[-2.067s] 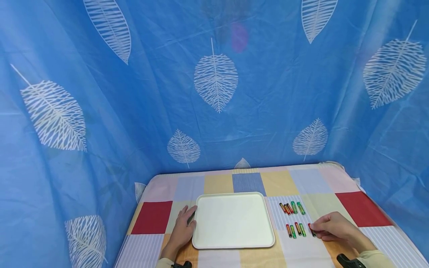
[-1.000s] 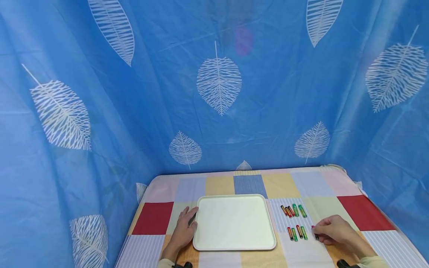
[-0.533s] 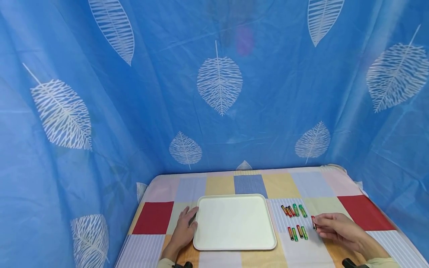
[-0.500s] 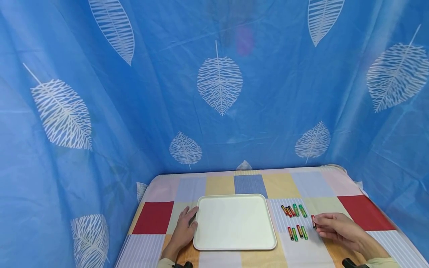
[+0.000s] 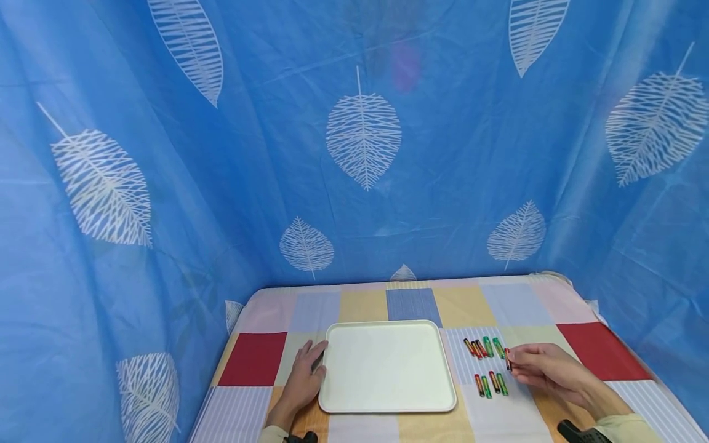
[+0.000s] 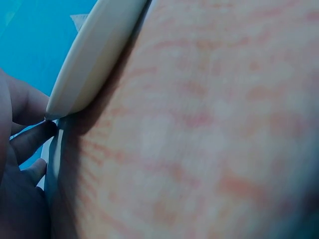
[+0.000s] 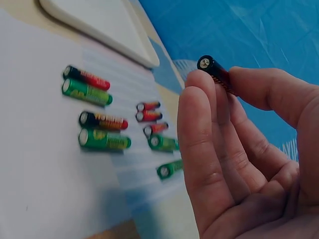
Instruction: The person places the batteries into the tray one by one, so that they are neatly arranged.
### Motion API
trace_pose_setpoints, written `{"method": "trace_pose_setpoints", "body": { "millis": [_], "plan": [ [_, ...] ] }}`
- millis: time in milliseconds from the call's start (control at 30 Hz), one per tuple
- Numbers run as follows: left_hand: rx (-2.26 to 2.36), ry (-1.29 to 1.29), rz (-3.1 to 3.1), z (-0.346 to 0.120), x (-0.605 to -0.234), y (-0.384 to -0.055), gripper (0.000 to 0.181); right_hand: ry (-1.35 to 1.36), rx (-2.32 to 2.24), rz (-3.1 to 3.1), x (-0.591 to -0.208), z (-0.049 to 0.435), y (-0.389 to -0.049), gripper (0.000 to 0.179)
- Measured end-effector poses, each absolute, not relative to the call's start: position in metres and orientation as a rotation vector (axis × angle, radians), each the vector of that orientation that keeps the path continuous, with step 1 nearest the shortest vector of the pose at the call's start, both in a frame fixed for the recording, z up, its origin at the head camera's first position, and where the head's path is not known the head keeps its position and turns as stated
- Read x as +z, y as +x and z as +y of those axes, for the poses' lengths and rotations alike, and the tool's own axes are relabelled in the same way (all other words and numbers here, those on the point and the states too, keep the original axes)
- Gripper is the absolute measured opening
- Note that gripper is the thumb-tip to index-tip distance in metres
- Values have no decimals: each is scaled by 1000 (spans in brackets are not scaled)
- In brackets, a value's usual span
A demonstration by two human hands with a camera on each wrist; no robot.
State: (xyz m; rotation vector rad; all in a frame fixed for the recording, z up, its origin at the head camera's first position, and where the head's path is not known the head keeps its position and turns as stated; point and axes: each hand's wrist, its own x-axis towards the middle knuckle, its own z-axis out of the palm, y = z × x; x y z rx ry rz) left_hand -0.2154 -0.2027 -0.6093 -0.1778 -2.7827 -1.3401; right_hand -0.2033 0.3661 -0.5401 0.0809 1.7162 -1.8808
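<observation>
My right hand (image 5: 548, 369) pinches a red and black battery (image 7: 214, 69) between thumb and fingertips. It is raised off the cloth, just right of the other batteries. A front row of red and green batteries (image 7: 104, 139) lies side by side near that hand. Behind it lies a second group of red and green batteries (image 5: 488, 346). At the left edge of the white rectangular tray (image 5: 388, 369), my left hand (image 5: 301, 381) rests with fingers loosely extended. In the left wrist view its fingertips touch the tray's rim (image 6: 82, 74); part of that hand is out of frame.
A patchwork cloth (image 5: 360, 304) covers the table, whose far edge meets a blue curtain (image 5: 432, 154) with white leaf prints. The curtain also hangs along both sides. Bare cloth lies between the tray and the batteries.
The right hand took hold of the battery at the right of the front row, lifted it, and moved slightly forward and left with it. The left hand stays at the tray.
</observation>
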Motion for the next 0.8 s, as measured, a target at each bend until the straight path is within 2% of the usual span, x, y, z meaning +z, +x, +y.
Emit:
{"method": "trace_pose_setpoints", "body": {
  "millis": [800],
  "plan": [
    [-1301,-203,-2759,-202,-608,-212,56,-123,-1744,1908,-527,251,-249,37]
  ]
}}
